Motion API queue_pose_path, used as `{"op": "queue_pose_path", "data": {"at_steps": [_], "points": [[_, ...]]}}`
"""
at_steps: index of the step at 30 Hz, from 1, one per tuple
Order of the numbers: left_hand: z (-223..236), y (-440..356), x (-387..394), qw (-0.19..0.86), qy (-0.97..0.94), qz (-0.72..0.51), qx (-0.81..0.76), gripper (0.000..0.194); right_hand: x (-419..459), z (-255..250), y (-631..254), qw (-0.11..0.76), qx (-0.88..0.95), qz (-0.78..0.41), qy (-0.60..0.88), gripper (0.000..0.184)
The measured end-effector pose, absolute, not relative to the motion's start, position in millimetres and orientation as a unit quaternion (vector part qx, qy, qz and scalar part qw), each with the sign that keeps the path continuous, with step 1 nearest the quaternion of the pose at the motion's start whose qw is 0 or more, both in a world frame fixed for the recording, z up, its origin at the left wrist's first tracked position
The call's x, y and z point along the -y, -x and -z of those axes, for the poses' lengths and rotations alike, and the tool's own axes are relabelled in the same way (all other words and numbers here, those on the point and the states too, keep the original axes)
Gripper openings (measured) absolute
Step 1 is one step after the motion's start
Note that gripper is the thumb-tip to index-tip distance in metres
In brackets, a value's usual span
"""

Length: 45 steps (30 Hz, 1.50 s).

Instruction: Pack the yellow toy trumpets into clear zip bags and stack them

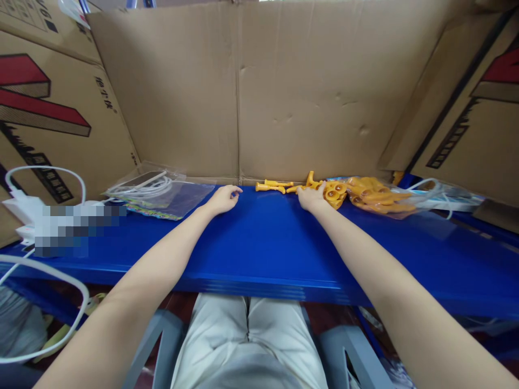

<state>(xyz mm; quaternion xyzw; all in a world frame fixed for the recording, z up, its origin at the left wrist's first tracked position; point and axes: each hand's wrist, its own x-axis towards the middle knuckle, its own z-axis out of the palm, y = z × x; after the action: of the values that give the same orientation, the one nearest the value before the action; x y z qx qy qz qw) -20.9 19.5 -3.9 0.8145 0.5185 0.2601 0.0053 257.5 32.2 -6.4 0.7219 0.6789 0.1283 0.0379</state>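
My left hand [224, 199] rests on the blue tabletop, its fingers loosely bent and apart with nothing between them. Just right of it lie a few slim yellow plastic pieces [271, 187], handle-like in shape. My right hand [311, 199] is at the left side of a heap of yellow plastic parts [335, 193], some of them ring-shaped. Its thumb and fingers are around a curved yellow plastic piece [311, 177] that sticks up from the heap; the lower part of that piece is hidden by the hand.
A clear bag of yellow parts [377, 195] lies right of the heap. At left are a clear bag with a white cable [148, 186] and a white power adapter [28, 213]. Cardboard walls [308, 92] enclose the blue table [259, 243] at the back and sides.
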Motion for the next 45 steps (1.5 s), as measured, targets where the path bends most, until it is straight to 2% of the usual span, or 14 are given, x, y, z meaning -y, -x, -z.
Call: {"op": "queue_pose_path", "data": {"at_steps": [9,14,17,20,25,28,32,45], "points": [[4.4,20.4,-19.8,0.007,-0.819,-0.238,-0.522,0.038,-26.9,11.3,-261.1,-0.089,-0.668,-0.15,-0.724,0.034],[1.8,21.5,-16.1,-0.031,-0.803,-0.235,-0.547,0.038,-21.1,3.7,-253.2,-0.148,-0.648,-0.097,-0.74,0.037],[-1.3,27.3,-12.3,-0.085,-0.738,-0.236,-0.626,0.04,-19.1,5.7,-251.9,-0.129,-0.684,-0.077,-0.714,0.038],[-4.3,39.3,-10.9,-0.099,-0.654,-0.19,-0.726,0.051,-20.7,9.8,-252.4,-0.092,-0.732,-0.078,-0.671,0.035],[-6.7,63.0,-15.6,-0.007,-0.549,-0.081,-0.832,0.062,-23.5,11.5,-254.3,-0.073,-0.756,-0.088,-0.644,0.035],[-7.1,71.2,-18.0,0.02,-0.541,-0.073,-0.837,0.054,-23.0,11.0,-254.9,-0.069,-0.761,-0.091,-0.638,0.035],[-7.5,74.2,-18.4,-0.035,-0.559,-0.091,-0.823,0.044,-22.8,11.4,-255.1,-0.068,-0.764,-0.09,-0.636,0.036],[-15.6,65.4,-10.9,-0.133,-0.615,-0.123,-0.767,0.045,-24.1,11.6,-256.3,-0.07,-0.764,-0.085,-0.636,0.037]]}}
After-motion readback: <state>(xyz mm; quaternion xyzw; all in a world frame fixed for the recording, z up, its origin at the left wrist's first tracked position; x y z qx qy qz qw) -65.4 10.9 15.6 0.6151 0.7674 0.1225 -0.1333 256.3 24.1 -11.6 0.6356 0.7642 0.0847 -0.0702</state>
